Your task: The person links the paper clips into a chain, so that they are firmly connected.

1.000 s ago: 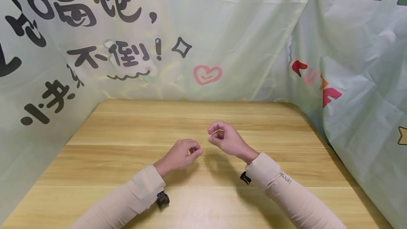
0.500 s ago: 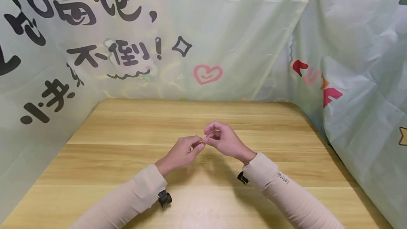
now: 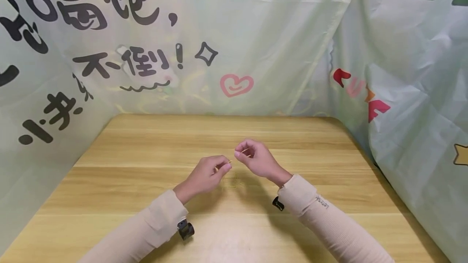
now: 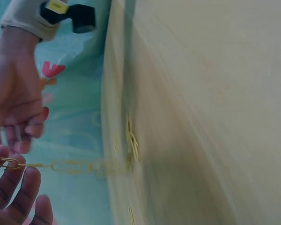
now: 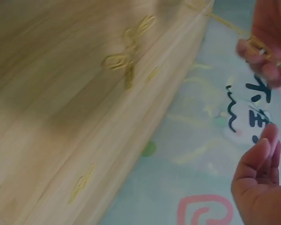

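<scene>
Yellow paper clips linked into a chain [image 4: 68,165] run from my left hand [image 3: 204,177], and a clip pokes out at its fingertips in the head view. In the left wrist view, thumb and fingers pinch one end clip [image 4: 9,164] while the rest hangs toward the tabletop. My right hand [image 3: 261,162] is raised just right of the left one, apart from it, fingers loosely bent. No clip shows plainly in it in the right wrist view. A tangle of clips [image 5: 127,60] lies on the wood below both hands.
Loose single clips [image 5: 82,183] lie near the tangle on the wooden table [image 3: 153,141]. Printed cloth curtains [image 3: 278,52] enclose the table at the back and both sides. A black wrist camera [image 3: 185,229] sits under the left cuff, with another [image 3: 278,203] under the right.
My hands came together at the chain's end clip half a second ago. Now they are apart again, the left still pinching the chain. The head view has turned slightly.
</scene>
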### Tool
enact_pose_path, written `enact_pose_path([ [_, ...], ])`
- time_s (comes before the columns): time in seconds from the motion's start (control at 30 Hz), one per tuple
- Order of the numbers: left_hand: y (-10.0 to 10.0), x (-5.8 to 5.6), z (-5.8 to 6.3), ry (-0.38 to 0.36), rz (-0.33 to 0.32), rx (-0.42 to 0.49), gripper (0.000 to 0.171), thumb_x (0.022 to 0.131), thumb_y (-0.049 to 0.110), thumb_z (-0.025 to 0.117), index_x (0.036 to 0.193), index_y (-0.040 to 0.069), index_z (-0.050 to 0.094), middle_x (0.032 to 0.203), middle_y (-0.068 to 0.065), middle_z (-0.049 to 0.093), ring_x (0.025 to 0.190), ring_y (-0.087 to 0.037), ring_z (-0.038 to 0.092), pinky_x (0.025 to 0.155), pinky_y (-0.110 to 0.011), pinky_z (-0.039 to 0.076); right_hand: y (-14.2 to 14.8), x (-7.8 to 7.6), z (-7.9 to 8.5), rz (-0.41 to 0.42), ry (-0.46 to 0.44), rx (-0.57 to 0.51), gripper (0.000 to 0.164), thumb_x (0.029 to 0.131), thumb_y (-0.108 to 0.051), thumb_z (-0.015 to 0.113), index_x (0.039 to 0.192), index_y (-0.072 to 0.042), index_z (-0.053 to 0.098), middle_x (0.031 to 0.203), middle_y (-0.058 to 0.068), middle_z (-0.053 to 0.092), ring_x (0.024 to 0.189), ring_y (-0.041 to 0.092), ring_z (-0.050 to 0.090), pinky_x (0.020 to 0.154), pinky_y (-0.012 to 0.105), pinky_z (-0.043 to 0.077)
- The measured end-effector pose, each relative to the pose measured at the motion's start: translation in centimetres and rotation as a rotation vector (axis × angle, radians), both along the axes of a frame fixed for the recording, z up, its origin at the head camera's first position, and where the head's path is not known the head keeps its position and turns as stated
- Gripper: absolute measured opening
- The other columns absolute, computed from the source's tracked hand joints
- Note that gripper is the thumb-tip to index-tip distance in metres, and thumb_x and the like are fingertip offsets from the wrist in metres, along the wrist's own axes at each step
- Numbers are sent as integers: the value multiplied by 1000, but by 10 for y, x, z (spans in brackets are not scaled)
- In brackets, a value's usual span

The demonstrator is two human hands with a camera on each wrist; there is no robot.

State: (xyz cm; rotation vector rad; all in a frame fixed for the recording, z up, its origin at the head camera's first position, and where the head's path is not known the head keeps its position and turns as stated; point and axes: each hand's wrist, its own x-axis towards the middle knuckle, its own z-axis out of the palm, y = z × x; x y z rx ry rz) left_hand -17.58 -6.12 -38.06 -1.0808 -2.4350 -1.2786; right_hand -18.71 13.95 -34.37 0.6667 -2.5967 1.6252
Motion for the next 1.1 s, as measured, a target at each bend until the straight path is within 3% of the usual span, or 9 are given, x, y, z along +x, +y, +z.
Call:
enact_pose_path([
  [0.17, -4, 7, 4, -26, 17, 10, 17, 100, 17, 54, 90, 11, 66, 79, 1, 62, 76, -11, 58, 68, -27, 52, 5, -8, -11, -1, 18, 150, 8, 92, -10, 66, 97, -4, 65, 93, 5, 65, 79, 23, 63, 66, 31, 54],
  [0.47, -17, 27, 10, -164, 68, 101, 17, 100, 16, 54, 99, 10, 70, 95, 1, 70, 86, -15, 66, 77, -31, 54, 9, -18, -32, 130, -14, 392, 16, 92, -11, 66, 104, 0, 64, 87, 1, 63, 75, 18, 63, 67, 30, 53],
  [0.6, -21, 36, 13, -247, 69, 184, 19, 101, 15, 53, 102, 5, 69, 100, -5, 70, 93, -23, 68, 83, -30, 54, 7, -21, -38, 152, -11, 455, 18, 91, -12, 67, 105, 0, 64, 86, 2, 65, 77, 16, 63, 69, 32, 53],
  [0.77, -24, 47, 14, -307, 78, 245, 21, 102, 12, 49, 105, 0, 67, 102, -8, 69, 96, -24, 66, 87, -31, 53, -3, -26, -42, 171, -30, 521, 21, 93, -15, 66, 109, -2, 64, 87, 2, 66, 79, 16, 63, 70, 33, 53],
  [0.93, -27, 61, 16, -394, 138, 297, 21, 102, 12, 49, 105, 2, 67, 99, -6, 68, 96, -18, 64, 91, -32, 50, -18, -34, -41, 182, -47, 590, 24, 92, -17, 66, 112, -4, 64, 86, 3, 66, 75, 13, 61, 70, 31, 53],
  [1.1, -25, 70, 16, -442, 195, 417, 18, 101, 5, 50, 103, 1, 67, 98, -6, 68, 92, -17, 64, 89, -29, 50, -32, -42, -41, 168, -67, 660, 25, 91, -19, 68, 113, -6, 65, 84, 2, 65, 74, 12, 59, 72, 31, 52],
])
